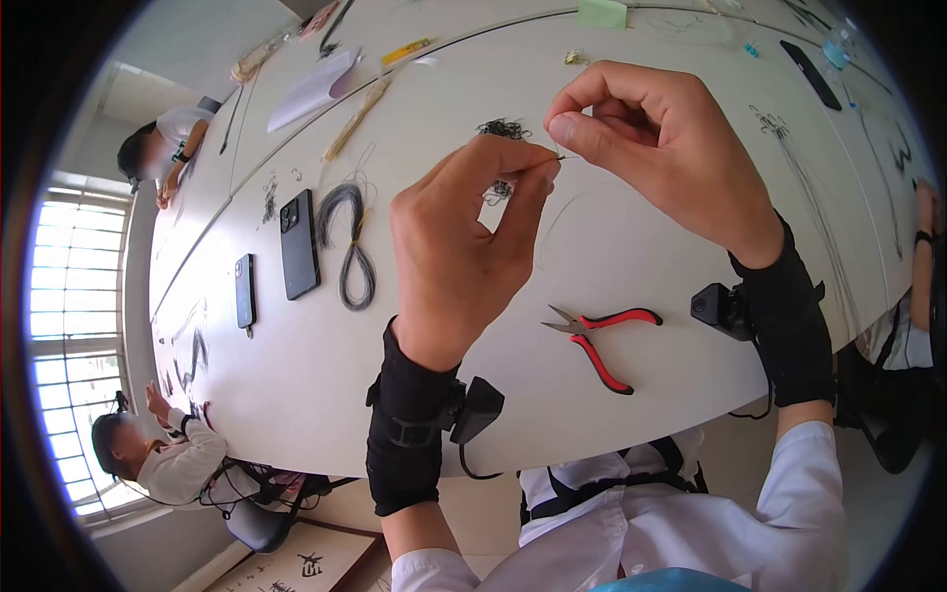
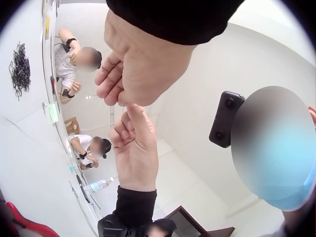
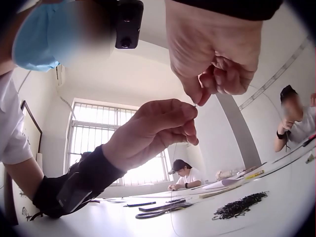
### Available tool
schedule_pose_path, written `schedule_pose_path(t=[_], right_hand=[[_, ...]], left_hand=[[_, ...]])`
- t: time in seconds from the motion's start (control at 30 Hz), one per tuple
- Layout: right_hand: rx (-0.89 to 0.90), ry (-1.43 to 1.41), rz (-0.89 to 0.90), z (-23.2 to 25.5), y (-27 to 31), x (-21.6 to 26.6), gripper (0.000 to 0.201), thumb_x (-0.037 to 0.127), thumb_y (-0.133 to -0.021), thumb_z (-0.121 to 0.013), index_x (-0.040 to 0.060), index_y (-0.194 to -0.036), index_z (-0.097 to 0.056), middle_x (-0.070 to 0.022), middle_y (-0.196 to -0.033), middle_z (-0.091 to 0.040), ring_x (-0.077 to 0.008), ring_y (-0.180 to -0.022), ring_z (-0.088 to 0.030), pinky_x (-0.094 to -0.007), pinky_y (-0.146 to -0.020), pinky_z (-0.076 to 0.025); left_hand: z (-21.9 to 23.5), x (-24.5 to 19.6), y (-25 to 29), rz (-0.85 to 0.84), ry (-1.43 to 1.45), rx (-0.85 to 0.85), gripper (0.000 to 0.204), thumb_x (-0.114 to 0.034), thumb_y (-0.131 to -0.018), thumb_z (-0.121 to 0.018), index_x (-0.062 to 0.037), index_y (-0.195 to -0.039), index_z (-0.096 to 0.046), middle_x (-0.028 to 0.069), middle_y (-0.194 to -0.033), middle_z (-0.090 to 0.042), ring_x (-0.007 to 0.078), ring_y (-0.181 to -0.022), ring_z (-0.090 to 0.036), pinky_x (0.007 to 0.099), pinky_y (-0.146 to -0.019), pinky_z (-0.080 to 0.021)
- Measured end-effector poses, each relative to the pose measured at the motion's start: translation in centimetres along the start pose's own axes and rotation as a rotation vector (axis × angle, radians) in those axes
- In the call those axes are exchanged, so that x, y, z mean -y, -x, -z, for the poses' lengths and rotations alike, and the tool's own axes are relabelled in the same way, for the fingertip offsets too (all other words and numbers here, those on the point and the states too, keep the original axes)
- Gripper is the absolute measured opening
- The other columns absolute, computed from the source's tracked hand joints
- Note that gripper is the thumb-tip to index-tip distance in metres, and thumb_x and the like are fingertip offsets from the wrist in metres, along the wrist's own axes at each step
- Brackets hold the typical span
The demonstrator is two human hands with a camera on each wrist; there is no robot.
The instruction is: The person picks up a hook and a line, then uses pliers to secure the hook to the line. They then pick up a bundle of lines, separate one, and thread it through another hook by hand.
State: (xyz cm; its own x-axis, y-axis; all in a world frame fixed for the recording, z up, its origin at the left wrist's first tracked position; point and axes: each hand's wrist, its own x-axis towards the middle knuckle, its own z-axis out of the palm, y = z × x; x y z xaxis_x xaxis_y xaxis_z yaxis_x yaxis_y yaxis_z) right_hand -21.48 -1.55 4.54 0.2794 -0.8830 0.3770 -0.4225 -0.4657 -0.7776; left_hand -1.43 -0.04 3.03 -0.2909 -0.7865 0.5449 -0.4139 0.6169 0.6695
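Observation:
My left hand (image 1: 459,237) pinches a short, thin dark wire piece (image 1: 560,158) between thumb and forefinger. Right beside it, my right hand (image 1: 666,148) has thumb and forefinger pinched together at the fine wire, the fingertips of both hands almost meeting. A hair-thin strand (image 3: 172,212) hangs below the left hand in the right wrist view. Behind the hands lies a heap of small, dark bent wire bits (image 3: 240,206), partly hidden by the left hand in the head view. Red-handled pliers (image 1: 576,327) lie with jaws apart on the table below the hands.
Left of the hands lie a tied coil of dark wire (image 1: 357,281) and two phones, one larger (image 1: 300,247) and one smaller (image 1: 246,291). A yellow cutter (image 1: 406,51), white paper (image 1: 314,91) and a bottle (image 1: 838,47) are farther back. Other people sit around the table.

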Motion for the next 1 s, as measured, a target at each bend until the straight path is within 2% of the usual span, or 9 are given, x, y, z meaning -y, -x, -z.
schedule_pose_path(t=[0.27,0.47,0.57,0.6,0.7,0.8,0.87,0.93,1.0], right_hand=[[0.022,-0.243,-0.031,-1.1,-0.2,-1.4,0.017,0.019,-0.096,-0.069,0.0012,-0.096,-0.072,0.0060,-0.062,-0.047,-0.0044,-0.057,-0.040,-0.0247,-0.052,-0.034],[0.001,-0.122,-0.067,-1.9,0.6,0.7,0.011,0.012,-0.093,-0.070,0.0013,-0.094,-0.069,0.0010,-0.064,-0.051,-0.0086,-0.055,-0.045,-0.0259,-0.053,-0.038],[-0.116,0.140,0.209,-2.5,1.0,1.0,0.008,0.009,-0.091,-0.072,0.0025,-0.092,-0.066,-0.0049,-0.070,-0.058,-0.0169,-0.055,-0.053,-0.0305,-0.055,-0.044],[-0.199,0.221,0.342,-3.0,1.1,0.7,0.010,0.000,-0.088,-0.073,0.0033,-0.096,-0.069,-0.0034,-0.075,-0.058,-0.0103,-0.058,-0.046,-0.0260,-0.055,-0.040],[-0.243,0.313,0.406,-2.6,1.0,1.1,0.010,-0.001,-0.087,-0.073,0.0034,-0.095,-0.068,-0.0040,-0.077,-0.059,-0.0112,-0.058,-0.047,-0.0260,-0.055,-0.041],[-0.176,0.239,0.370,-1.5,0.6,1.2,0.007,0.002,-0.090,-0.072,0.0029,-0.095,-0.068,-0.0019,-0.078,-0.060,-0.0082,-0.059,-0.047,-0.0252,-0.056,-0.041],[-0.058,0.111,0.157,-0.7,0.4,1.1,0.005,0.006,-0.094,-0.071,0.0022,-0.096,-0.068,0.0000,-0.079,-0.061,-0.0060,-0.062,-0.048,-0.0243,-0.058,-0.041],[0.032,-0.058,-0.030,-0.3,0.2,0.5,0.015,0.016,-0.099,-0.068,0.0009,-0.099,-0.069,0.0030,-0.079,-0.061,-0.0026,-0.067,-0.049,-0.0219,-0.062,-0.042],[0.010,-0.112,0.021,-0.7,-0.2,-1.1,0.017,0.019,-0.098,-0.070,0.0014,-0.099,-0.071,0.0021,-0.071,-0.057,-0.0051,-0.063,-0.048,-0.0228,-0.059,-0.041]], left_hand=[[0.0,0.4,-0.1,0.056,0.187,-0.097,0.005,0.002,-0.089,-0.072,0.0027,-0.094,-0.069,0.0096,-0.084,-0.075,0.0159,-0.078,-0.073,0.0264,-0.074,-0.055],[-0.3,0.8,-0.2,0.070,0.213,-0.208,0.005,0.001,-0.091,-0.072,0.0032,-0.094,-0.070,0.0099,-0.083,-0.075,0.0147,-0.077,-0.073,0.0256,-0.074,-0.055],[-0.2,1.1,-0.3,0.050,0.146,-0.217,0.005,0.001,-0.090,-0.072,0.0021,-0.094,-0.070,0.0097,-0.083,-0.075,0.0145,-0.076,-0.072,0.0256,-0.072,-0.055],[-0.2,1.3,-0.3,0.042,0.114,-0.211,0.005,0.001,-0.090,-0.072,0.0016,-0.094,-0.070,0.0097,-0.083,-0.075,0.0147,-0.075,-0.072,0.0257,-0.071,-0.055],[-0.2,1.5,-0.3,0.008,0.029,-0.155,0.006,0.001,-0.088,-0.073,0.0001,-0.092,-0.069,0.0097,-0.082,-0.074,0.0166,-0.073,-0.072,0.0264,-0.068,-0.054],[-0.3,1.1,-0.2,-0.021,-0.016,-0.098,0.008,0.002,-0.086,-0.073,-0.0008,-0.091,-0.068,0.0100,-0.082,-0.073,0.0195,-0.071,-0.071,0.0276,-0.065,-0.054],[-0.3,1.0,-0.2,-0.041,-0.036,-0.066,0.008,0.002,-0.086,-0.073,-0.0013,-0.091,-0.068,0.0102,-0.082,-0.073,0.0216,-0.070,-0.071,0.0288,-0.065,-0.054],[-0.1,0.6,-0.1,-0.024,-0.031,-0.017,0.005,0.002,-0.089,-0.072,0.0025,-0.093,-0.069,0.0093,-0.084,-0.074,0.0152,-0.076,-0.070,0.0259,-0.072,-0.054],[-0.1,0.5,-0.1,-0.023,-0.025,0.000,0.005,0.003,-0.090,-0.071,0.0045,-0.094,-0.069,0.0089,-0.084,-0.075,0.0121,-0.079,-0.069,0.0244,-0.076,-0.053]])
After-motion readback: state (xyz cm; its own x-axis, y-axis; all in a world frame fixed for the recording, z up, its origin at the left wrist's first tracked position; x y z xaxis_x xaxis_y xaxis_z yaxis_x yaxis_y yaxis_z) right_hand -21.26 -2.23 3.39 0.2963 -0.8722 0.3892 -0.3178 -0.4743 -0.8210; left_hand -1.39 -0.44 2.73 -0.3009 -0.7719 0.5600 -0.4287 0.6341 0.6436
